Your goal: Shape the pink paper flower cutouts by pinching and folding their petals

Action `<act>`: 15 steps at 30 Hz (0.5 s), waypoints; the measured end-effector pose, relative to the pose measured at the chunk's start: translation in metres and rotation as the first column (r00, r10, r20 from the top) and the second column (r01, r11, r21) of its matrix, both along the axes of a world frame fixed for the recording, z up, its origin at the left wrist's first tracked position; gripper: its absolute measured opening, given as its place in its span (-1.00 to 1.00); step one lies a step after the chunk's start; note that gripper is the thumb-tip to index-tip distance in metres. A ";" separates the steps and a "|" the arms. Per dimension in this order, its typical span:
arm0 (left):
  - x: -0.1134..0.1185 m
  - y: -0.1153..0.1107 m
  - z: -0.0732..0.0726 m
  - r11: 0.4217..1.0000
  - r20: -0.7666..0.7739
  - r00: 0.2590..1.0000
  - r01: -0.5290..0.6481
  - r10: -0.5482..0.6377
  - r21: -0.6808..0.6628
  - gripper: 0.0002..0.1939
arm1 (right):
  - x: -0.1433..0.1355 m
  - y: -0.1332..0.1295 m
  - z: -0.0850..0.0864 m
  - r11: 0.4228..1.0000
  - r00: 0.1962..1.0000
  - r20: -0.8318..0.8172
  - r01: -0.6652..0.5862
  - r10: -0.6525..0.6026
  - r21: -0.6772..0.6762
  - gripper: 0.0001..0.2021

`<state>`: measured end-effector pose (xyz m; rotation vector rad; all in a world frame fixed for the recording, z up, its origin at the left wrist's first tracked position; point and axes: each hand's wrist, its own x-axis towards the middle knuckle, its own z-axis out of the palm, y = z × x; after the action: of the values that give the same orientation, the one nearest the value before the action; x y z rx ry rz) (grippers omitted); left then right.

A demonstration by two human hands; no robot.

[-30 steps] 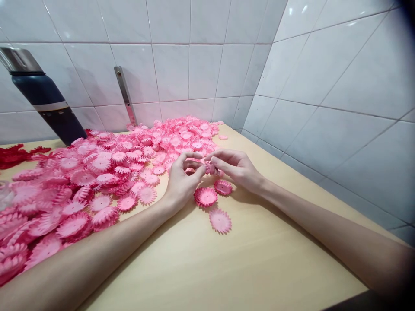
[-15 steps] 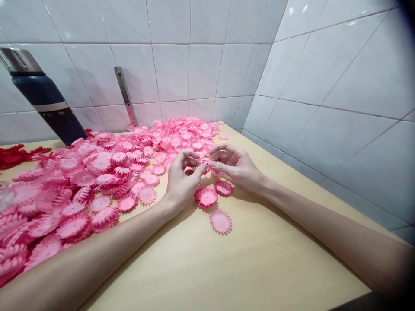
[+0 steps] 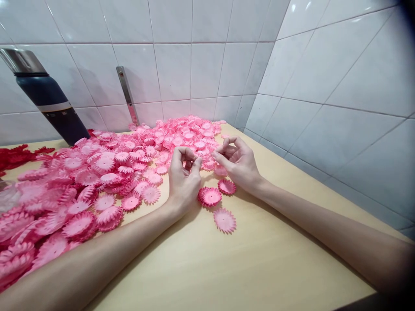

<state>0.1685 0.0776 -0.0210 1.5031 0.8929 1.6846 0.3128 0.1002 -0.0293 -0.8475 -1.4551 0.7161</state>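
Observation:
My left hand (image 3: 184,179) is raised over the table, fingers curled and thumb meeting the forefinger. Whatever it pinches is too small to make out. A short gap to the right, my right hand (image 3: 239,166) also has thumb and forefinger together, and I cannot tell what lies between them. Below the hands sit a dark-edged pink flower disc (image 3: 210,197), apparently stacked, and another dark-edged disc (image 3: 226,187) close to my right wrist. A paler pink flower disc (image 3: 225,220) lies flat nearer to me.
A large heap of pink flower discs (image 3: 106,177) spreads over the left and back of the wooden table (image 3: 201,268). A dark blue bottle (image 3: 55,99) stands behind it, beside red pieces (image 3: 16,157). A metal strip (image 3: 127,95) is against the tiled wall (image 3: 171,65).
My hands, close together before over a small pink piece, have moved apart, the right one slightly up and right. The view has shifted a little; the discs on the table stay put.

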 end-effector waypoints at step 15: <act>-0.001 -0.001 0.003 0.993 0.037 0.993 -0.111 0.112 -0.031 -0.81 | 0.039 0.027 -0.008 0.886 0.879 -0.121 0.463 -0.462 -0.027 -0.76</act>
<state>0.1674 0.0765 -0.0184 1.4194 0.9925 1.7664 0.3522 0.1268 -0.0373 -1.0806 -1.0806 0.3933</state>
